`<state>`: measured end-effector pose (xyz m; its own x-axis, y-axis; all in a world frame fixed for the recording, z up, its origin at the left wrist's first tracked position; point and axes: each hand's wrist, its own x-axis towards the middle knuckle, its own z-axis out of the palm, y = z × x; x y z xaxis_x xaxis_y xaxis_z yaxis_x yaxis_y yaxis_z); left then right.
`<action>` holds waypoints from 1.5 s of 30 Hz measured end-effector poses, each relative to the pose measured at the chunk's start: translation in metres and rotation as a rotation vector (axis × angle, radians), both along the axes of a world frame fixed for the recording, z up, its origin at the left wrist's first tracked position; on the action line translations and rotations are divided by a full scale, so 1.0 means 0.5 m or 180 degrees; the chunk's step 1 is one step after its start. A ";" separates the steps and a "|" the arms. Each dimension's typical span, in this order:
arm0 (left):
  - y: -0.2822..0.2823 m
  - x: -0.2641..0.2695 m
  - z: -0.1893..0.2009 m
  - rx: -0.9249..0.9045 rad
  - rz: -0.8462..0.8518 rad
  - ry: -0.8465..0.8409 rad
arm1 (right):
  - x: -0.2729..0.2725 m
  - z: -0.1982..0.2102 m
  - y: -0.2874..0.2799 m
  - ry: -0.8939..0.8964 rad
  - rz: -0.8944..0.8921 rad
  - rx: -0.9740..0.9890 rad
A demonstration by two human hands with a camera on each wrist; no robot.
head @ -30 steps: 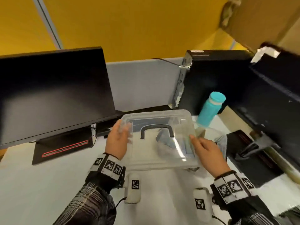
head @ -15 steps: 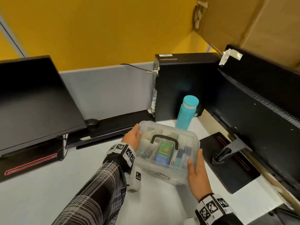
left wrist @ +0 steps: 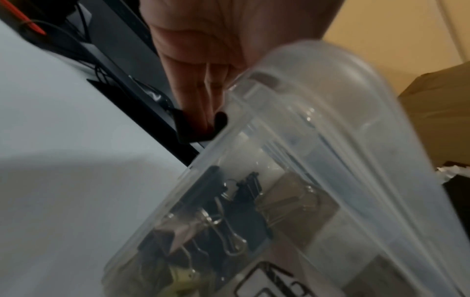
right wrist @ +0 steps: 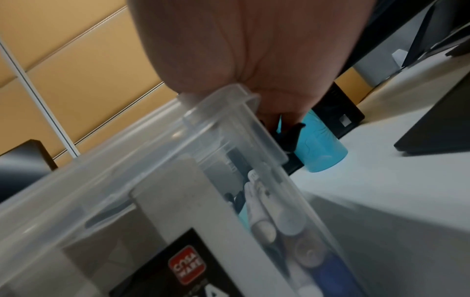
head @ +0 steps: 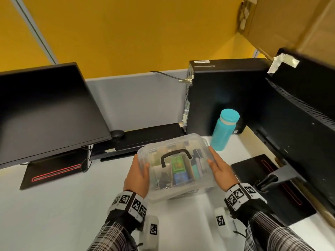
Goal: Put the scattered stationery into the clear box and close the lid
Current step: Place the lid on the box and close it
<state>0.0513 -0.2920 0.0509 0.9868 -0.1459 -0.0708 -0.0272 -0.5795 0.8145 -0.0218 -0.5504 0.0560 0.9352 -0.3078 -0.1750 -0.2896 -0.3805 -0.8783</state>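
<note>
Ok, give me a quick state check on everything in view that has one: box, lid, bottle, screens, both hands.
Clear plastic box: holds stationery, between both hands.
Clear lid with black handle: on the box; latching cannot be told.
Teal water bottle: upright, capped.
Black monitor on the left: screen dark.
Left hand: fingers straight against the box's left side.
Right hand: fingers straight against its right side.

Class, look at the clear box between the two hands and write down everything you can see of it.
The clear box is see-through plastic with rounded corners, and its clear lid is on, bearing a black arched handle. It rests on the white desk, turned askew. Through its walls show dividers, black binder clips, pens and a green and blue item. A label sits on its near wall. The left hand and right hand press its two sides.
</note>
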 end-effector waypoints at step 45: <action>-0.012 0.010 -0.009 -0.0220 -0.0001 0.0567 | -0.002 -0.022 0.016 0.0202 0.0150 -0.0398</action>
